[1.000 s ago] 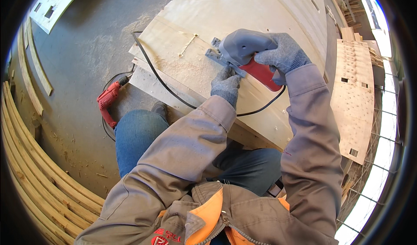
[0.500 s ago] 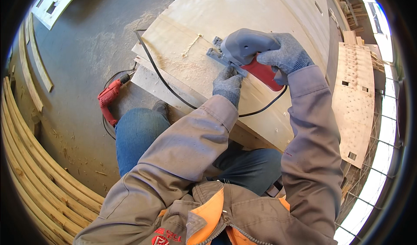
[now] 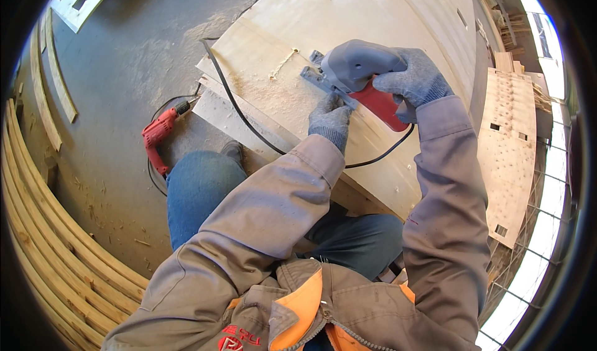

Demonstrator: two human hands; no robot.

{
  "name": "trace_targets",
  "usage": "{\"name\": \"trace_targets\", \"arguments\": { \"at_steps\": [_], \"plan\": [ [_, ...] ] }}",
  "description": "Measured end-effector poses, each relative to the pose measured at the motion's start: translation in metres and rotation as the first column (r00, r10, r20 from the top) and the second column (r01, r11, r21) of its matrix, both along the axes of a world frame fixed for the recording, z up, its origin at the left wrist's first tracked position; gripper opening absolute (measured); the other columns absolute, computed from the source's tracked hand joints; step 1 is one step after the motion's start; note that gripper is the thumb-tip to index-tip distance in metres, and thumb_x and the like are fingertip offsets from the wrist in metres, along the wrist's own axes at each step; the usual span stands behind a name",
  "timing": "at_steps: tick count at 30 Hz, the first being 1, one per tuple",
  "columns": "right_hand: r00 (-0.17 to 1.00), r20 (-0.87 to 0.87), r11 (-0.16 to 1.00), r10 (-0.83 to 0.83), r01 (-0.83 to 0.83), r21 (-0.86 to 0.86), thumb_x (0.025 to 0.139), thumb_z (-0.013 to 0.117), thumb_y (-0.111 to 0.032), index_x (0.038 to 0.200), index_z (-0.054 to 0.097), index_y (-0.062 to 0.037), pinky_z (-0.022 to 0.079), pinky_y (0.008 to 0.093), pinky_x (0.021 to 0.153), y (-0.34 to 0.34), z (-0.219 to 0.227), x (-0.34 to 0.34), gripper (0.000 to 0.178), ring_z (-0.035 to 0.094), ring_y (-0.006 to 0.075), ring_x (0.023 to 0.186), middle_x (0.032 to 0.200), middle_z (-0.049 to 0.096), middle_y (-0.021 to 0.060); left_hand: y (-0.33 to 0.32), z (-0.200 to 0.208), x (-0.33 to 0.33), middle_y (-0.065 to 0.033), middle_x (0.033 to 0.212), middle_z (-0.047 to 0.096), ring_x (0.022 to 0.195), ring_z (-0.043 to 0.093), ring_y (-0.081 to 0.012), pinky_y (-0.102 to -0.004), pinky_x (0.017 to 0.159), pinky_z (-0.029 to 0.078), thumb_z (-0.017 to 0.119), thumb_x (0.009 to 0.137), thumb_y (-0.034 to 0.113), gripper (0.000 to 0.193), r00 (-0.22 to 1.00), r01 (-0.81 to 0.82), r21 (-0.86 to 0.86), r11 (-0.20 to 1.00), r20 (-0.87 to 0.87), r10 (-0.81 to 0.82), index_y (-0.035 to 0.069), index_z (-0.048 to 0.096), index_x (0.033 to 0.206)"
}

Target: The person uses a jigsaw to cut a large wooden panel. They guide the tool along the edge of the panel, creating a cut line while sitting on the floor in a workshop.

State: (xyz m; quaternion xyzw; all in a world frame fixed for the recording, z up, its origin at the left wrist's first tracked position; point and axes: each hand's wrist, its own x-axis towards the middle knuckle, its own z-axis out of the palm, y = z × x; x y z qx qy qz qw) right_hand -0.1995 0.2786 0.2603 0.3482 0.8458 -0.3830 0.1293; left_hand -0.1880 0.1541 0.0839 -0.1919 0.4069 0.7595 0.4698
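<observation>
A grey and red jigsaw [image 3: 378, 104] stands on a pale plywood sheet [image 3: 385, 18], its metal base plate toward the upper left. My right hand [image 3: 423, 80], in a grey knit glove, is wrapped round its handle. Lower down, my gloved left hand [image 3: 329, 120] holds the near end of the base plate between its fingers; part of that grip is hidden. A thin cut with ragged ends [image 3: 286, 64] and scattered sawdust lie on the sheet in front of the tool. The blade is out of sight.
A black cord [image 3: 239, 111] loops across the sheet and past my left wrist. On the floor at left lies a red drill [image 3: 158, 133]. Long timber strips [image 3: 68, 251] are at lower left. A plywood panel with square holes [image 3: 507, 146] is at right, beside wire mesh.
Both hands keep their hold on the jigsaw, which sits at almost the same spot on the sheet. The whole view has shifted slightly.
</observation>
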Motion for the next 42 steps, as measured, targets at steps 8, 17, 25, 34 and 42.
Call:
{"name": "trace_targets", "arguments": {
  "at_steps": [8,17,25,34,42],
  "plan": [
    [0.994,0.111,0.999,0.025,-0.029,0.037,0.07,0.08,-0.021,0.106,0.073,-0.0021,0.054,0.0341,0.057,0.006,0.0,-0.005,0.041,0.062,0.0179,0.06,0.082,0.07,0.0104,0.002,-0.007,-0.004,-0.0092,0.124,0.067,0.089,0.064,-0.0152,-0.0283,0.073,0.053,0.059,0.091,-0.008,0.053,0.998,0.063,0.009,0.998,-0.012,-0.063,0.001,0.054,0.142],
    [0.996,0.087,0.999,0.033,-0.036,0.031,0.07,0.08,-0.021,0.105,0.072,-0.0009,0.053,0.0338,0.057,0.002,0.001,-0.012,0.041,0.062,0.0179,0.06,0.082,0.07,0.0102,-0.002,-0.001,-0.011,-0.0106,0.128,0.065,0.094,0.065,-0.0164,-0.0298,0.076,0.053,0.057,0.092,-0.008,0.053,0.998,0.057,-0.005,0.998,-0.021,-0.057,0.0,0.051,0.144],
    [0.998,0.055,0.999,0.039,-0.04,0.016,0.071,0.08,-0.021,0.104,0.072,-0.0011,0.052,0.0335,0.055,0.001,-0.002,-0.019,0.04,0.06,0.0173,0.058,0.079,0.069,0.0095,0.002,-0.016,-0.009,-0.0083,0.111,0.07,0.091,0.062,-0.0127,-0.0241,0.08,0.05,0.068,0.087,-0.003,0.052,1.0,-0.017,0.009,1.0,-0.026,0.017,-0.004,0.057,0.138],
    [0.998,0.057,1.0,0.018,-0.019,0.016,0.073,0.08,-0.018,0.103,0.072,0.0002,0.051,0.0332,0.054,0.002,-0.007,-0.027,0.036,0.059,0.0161,0.056,0.077,0.067,0.0097,-0.001,-0.009,-0.019,-0.0058,0.109,0.068,0.087,0.062,-0.0134,-0.0264,0.074,0.05,0.063,0.089,-0.005,0.043,1.0,-0.008,0.003,1.0,-0.01,0.008,0.001,0.062,0.132],
    [0.999,0.041,1.0,0.002,-0.002,0.008,0.075,0.08,-0.017,0.104,0.072,0.0005,0.051,0.0331,0.053,-0.002,-0.01,-0.036,0.034,0.058,0.0154,0.055,0.075,0.065,0.0092,-0.001,-0.019,-0.023,-0.0002,0.089,0.063,0.079,0.055,-0.0096,-0.0237,0.072,0.047,0.073,0.088,0.007,0.036,0.997,0.0,0.017,1.0,-0.082,0.002,-0.002,0.067,0.121]
  ]
}}
